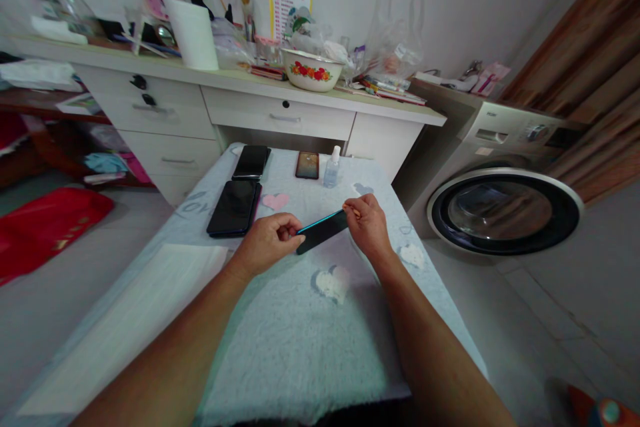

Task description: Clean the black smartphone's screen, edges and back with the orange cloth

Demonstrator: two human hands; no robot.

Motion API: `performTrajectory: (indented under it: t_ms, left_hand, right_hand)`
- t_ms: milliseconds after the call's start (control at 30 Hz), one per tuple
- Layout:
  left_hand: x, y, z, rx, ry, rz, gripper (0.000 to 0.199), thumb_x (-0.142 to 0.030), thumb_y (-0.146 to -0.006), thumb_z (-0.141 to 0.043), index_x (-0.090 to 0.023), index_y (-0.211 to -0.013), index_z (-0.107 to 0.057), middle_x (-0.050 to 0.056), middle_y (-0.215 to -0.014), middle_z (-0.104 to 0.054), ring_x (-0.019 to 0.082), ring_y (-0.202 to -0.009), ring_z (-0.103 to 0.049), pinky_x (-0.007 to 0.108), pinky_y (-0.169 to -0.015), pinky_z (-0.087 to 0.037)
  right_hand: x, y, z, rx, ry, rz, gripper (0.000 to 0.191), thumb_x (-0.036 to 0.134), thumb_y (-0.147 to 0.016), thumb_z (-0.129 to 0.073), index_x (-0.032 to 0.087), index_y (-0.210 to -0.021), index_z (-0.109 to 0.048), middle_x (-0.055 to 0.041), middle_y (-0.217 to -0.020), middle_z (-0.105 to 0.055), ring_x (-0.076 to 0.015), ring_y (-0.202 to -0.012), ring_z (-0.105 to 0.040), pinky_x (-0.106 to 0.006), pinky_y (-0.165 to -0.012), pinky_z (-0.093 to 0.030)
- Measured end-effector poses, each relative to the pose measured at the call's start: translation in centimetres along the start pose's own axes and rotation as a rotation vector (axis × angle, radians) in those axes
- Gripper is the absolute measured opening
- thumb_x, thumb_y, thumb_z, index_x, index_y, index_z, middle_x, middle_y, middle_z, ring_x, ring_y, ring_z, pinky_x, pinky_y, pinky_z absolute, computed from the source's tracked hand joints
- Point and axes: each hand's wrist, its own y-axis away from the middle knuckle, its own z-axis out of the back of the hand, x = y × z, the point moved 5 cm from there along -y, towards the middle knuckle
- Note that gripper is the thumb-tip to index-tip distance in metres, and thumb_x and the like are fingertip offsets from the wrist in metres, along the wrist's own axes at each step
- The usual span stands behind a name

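Phone (pixel 324 229) tilted over the counter (pixel 280 353), I had the left hand (pixel 270 240) pinched closed on its near end and the right hand (pixel 367 223) closed on the other. I judged it light, stiff, slick and breakable, best held by its edges.

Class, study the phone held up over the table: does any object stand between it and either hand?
Nothing visible does: the left hand and the right hand each grip an end of the phone directly. The spray bottle stands farther back, beyond the phone, so it is not in between.
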Motion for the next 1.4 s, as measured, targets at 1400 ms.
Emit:
performTrajectory:
  t_ms: [1400]
  left_hand:
    - [0.3,0.0,-0.5,0.097,0.178,0.073,0.016,-0.031,-0.07,-0.067,-0.017,-0.075,-0.062,-0.006,-0.057,-0.052,0.009,-0.052,-0.047,0.02,-0.049,-0.036]
  right_hand:
    - [-1.4,-0.2,0.8,-0.035,0.155,-0.084,0.024,0.022,-0.087,-0.045,0.018,-0.091,-0.068,-0.0066,-0.086,-0.054,-0.0171,-0.073,-0.053,-0.029,-0.07,-0.045]
